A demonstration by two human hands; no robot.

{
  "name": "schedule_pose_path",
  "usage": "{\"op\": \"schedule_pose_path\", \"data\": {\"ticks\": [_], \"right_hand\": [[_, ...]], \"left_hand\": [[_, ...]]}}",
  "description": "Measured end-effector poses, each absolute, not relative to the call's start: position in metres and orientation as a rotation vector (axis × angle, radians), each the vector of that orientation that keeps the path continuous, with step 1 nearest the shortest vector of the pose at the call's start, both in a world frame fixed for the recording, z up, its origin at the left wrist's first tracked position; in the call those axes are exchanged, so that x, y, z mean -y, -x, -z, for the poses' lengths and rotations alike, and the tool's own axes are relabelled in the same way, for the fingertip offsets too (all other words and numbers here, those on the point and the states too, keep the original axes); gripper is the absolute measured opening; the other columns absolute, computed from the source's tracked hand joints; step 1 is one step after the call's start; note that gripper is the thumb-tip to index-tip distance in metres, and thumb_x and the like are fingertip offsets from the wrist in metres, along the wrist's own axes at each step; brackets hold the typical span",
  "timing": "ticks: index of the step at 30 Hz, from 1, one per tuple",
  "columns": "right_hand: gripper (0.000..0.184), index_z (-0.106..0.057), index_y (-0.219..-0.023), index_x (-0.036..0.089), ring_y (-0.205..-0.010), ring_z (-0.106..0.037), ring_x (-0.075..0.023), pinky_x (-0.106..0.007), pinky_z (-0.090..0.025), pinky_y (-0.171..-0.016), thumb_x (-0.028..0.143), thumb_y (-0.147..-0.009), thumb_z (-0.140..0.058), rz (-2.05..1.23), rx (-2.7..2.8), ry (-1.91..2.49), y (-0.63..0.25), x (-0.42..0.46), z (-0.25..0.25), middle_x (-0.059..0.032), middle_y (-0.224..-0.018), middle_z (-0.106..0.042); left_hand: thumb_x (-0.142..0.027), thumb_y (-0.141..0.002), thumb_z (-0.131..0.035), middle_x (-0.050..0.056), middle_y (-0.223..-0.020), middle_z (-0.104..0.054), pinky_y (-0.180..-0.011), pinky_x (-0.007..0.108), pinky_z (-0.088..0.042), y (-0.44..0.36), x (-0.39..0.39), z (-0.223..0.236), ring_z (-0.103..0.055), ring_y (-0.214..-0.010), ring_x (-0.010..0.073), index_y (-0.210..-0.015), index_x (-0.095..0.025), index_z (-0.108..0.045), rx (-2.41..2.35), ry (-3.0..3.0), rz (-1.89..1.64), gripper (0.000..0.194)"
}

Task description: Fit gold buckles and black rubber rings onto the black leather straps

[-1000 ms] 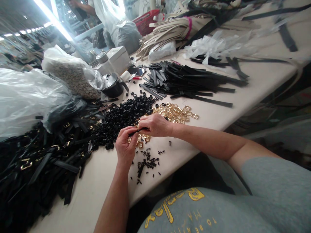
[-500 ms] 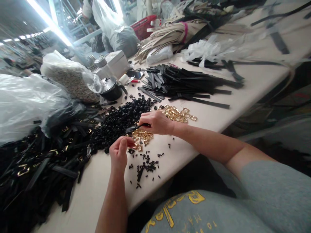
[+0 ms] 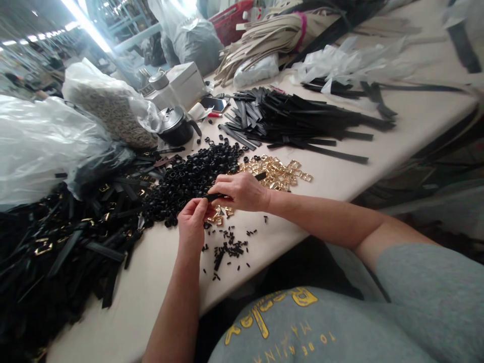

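My right hand (image 3: 244, 191) is closed round a black strap (image 3: 260, 176), one end of which sticks out behind the knuckles. At the strap's other end, the fingertips of my left hand (image 3: 192, 216) are pinched together on it. Both hands almost meet above the table, over a heap of gold buckles (image 3: 279, 172) that they partly cover. Just beyond them lies a pile of small black loops (image 3: 189, 174). Scattered short black bits (image 3: 231, 249) lie on the table below my hands.
Black straps with buckles (image 3: 68, 242) are heaped at the left. Loose black strips (image 3: 295, 116) lie behind the buckles. A black pot with a metal lid (image 3: 176, 126), a phone (image 3: 215, 104), plastic bags (image 3: 109, 101) and beige strips (image 3: 264, 40) stand or lie farther back. The table edge (image 3: 351, 196) runs beside my right forearm.
My left hand has moved up to my right hand and closed on the strap's end. The strap now shows behind my right knuckles. The whole view has shifted slightly.
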State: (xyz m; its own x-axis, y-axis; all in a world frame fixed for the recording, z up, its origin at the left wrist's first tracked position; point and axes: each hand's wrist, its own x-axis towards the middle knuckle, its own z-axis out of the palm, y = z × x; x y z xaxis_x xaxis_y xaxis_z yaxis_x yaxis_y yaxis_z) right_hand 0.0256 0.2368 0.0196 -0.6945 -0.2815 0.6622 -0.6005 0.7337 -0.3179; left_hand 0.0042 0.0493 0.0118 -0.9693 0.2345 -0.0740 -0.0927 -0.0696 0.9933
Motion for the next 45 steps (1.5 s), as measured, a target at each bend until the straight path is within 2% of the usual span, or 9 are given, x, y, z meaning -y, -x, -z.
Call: {"op": "schedule_pose_path", "data": {"ticks": [9,14,20,27,30,32,36,38,45], "right_hand": [[0.035,-0.068,-0.085,0.014,-0.062,-0.047,-0.0084,-0.025,-0.026,-0.056,0.037,-0.097,-0.044,-0.545,2.436,-0.707,-0.025,-0.239,-0.025,-0.0021,-0.08,-0.062],[0.034,-0.064,-0.081,0.014,-0.061,-0.041,-0.0088,-0.026,-0.022,-0.056,0.036,-0.097,-0.043,-0.453,2.491,-0.684,-0.023,-0.242,-0.025,-0.0018,-0.078,-0.059],[0.037,-0.063,-0.081,0.015,-0.059,-0.037,-0.0084,-0.028,-0.019,-0.056,0.036,-0.099,-0.038,-0.339,2.511,-0.7,-0.022,-0.247,-0.026,-0.0013,-0.079,-0.057],[0.04,-0.063,-0.082,0.016,-0.059,-0.04,-0.0086,-0.028,-0.021,-0.055,0.039,-0.101,-0.036,-0.29,2.437,-0.724,-0.024,-0.245,-0.025,-0.0007,-0.078,-0.058],[0.04,-0.064,-0.083,0.016,-0.06,-0.042,-0.0084,-0.027,-0.022,-0.055,0.038,-0.101,-0.035,-0.291,2.418,-0.742,-0.025,-0.244,-0.025,-0.0008,-0.078,-0.058],[0.04,-0.064,-0.083,0.016,-0.061,-0.043,-0.0084,-0.027,-0.022,-0.056,0.037,-0.101,-0.035,-0.295,2.419,-0.744,-0.026,-0.244,-0.026,-0.001,-0.078,-0.058],[0.041,-0.064,-0.084,0.016,-0.062,-0.045,-0.0087,-0.027,-0.024,-0.057,0.038,-0.101,-0.034,-0.325,2.415,-0.72,-0.027,-0.245,-0.028,-0.0011,-0.077,-0.058],[0.042,-0.065,-0.084,0.016,-0.062,-0.045,-0.0087,-0.027,-0.025,-0.057,0.039,-0.101,-0.034,-0.354,2.403,-0.69,-0.026,-0.246,-0.028,-0.0011,-0.077,-0.058],[0.04,-0.064,-0.082,0.016,-0.06,-0.042,-0.0084,-0.026,-0.021,-0.055,0.039,-0.1,-0.038,-0.368,2.426,-0.652,-0.023,-0.246,-0.023,-0.0014,-0.077,-0.06]], "left_hand": [[-0.046,-0.075,-0.075,0.003,-0.071,-0.069,-0.059,0.023,-0.049,-0.002,-0.044,-0.016,-0.061,-0.059,0.0115,-0.082,-0.017,-0.07,-2.115,-0.354,-2.021,0.031],[-0.042,-0.076,-0.073,0.002,-0.068,-0.067,-0.063,0.025,-0.049,0.01,-0.011,-0.036,-0.06,-0.062,0.0129,-0.077,-0.017,-0.07,-2.465,-0.486,-1.614,0.025],[-0.039,-0.08,-0.069,0.0,-0.073,-0.065,-0.057,0.024,-0.043,0.001,0.019,-0.041,-0.056,-0.062,0.0125,-0.08,-0.02,-0.07,-2.686,-0.674,-0.975,0.019],[-0.026,-0.084,-0.062,0.002,-0.09,-0.065,-0.067,0.029,-0.047,-0.011,0.014,-0.022,-0.059,-0.066,0.0132,-0.086,-0.022,-0.072,-2.764,-0.991,-0.657,0.011],[-0.03,-0.081,-0.067,0.005,-0.094,-0.068,-0.073,0.032,-0.049,-0.006,0.011,-0.017,-0.062,-0.078,0.0177,-0.081,-0.023,-0.073,-2.822,-1.027,-0.793,0.009],[-0.031,-0.077,-0.072,0.006,-0.096,-0.069,-0.075,0.031,-0.05,-0.003,0.006,-0.018,-0.063,-0.085,0.0194,-0.078,-0.022,-0.073,-2.8,-0.942,-1.074,0.009],[-0.036,-0.07,-0.08,0.004,-0.083,-0.07,-0.068,0.026,-0.052,0.001,-0.017,-0.021,-0.064,-0.072,0.0139,-0.083,-0.018,-0.071,-2.359,-0.427,-1.868,0.024],[-0.041,-0.064,-0.083,0.002,-0.073,-0.068,-0.064,0.023,-0.052,0.002,-0.031,-0.019,-0.063,-0.064,0.0113,-0.078,-0.016,-0.068,-2.094,-0.214,-2.102,0.032],[-0.042,-0.053,-0.09,0.001,-0.076,-0.07,-0.068,0.021,-0.055,0.0,-0.054,-0.009,-0.066,-0.068,0.01,-0.074,-0.017,-0.064,-1.712,0.044,-2.311,0.042]]}}
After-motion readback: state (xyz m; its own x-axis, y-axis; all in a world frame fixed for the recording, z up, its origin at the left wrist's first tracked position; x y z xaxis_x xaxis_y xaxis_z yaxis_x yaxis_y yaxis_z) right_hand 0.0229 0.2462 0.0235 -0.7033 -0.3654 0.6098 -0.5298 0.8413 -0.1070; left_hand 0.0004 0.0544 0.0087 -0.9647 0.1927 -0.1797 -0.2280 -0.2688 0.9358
